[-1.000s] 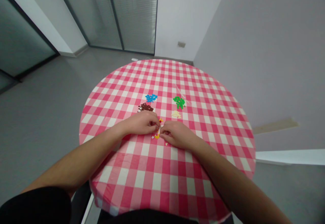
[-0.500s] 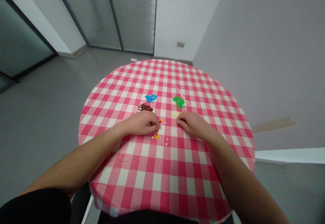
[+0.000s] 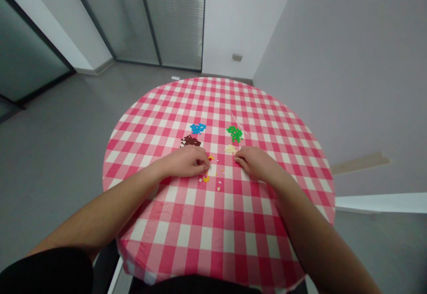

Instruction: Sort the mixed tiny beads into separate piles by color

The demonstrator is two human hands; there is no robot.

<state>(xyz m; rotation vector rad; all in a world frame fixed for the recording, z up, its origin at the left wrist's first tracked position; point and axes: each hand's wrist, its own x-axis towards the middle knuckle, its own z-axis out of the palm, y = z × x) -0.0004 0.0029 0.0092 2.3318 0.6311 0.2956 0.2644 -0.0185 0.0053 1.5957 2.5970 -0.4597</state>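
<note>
My left hand point(image 3: 190, 161) rests on the checked cloth with its fingers curled in. It lies just in front of a pile of small dark brown pieces point(image 3: 190, 141), beside small yellow pieces point(image 3: 206, 179) and a few red and yellow bits point(image 3: 210, 158). What its fingertips hold, if anything, is hidden. My right hand point(image 3: 253, 161) has thumb and forefinger drawn together at the right side of a small cream pile point(image 3: 230, 149). Anything between those fingertips is too small to make out. Behind it lies a heap of green pieces point(image 3: 235, 134).
A pile of blue pieces point(image 3: 198, 128) sits behind the brown one. Several tiny white and yellow bits are scattered between my hands. The round table wears a red and white checked tablecloth point(image 3: 213, 227). Walls and a glass partition point(image 3: 173, 22) stand beyond.
My right hand has shifted slightly to the right, away from the cream pile. My left hand has stayed in nearly the same place.
</note>
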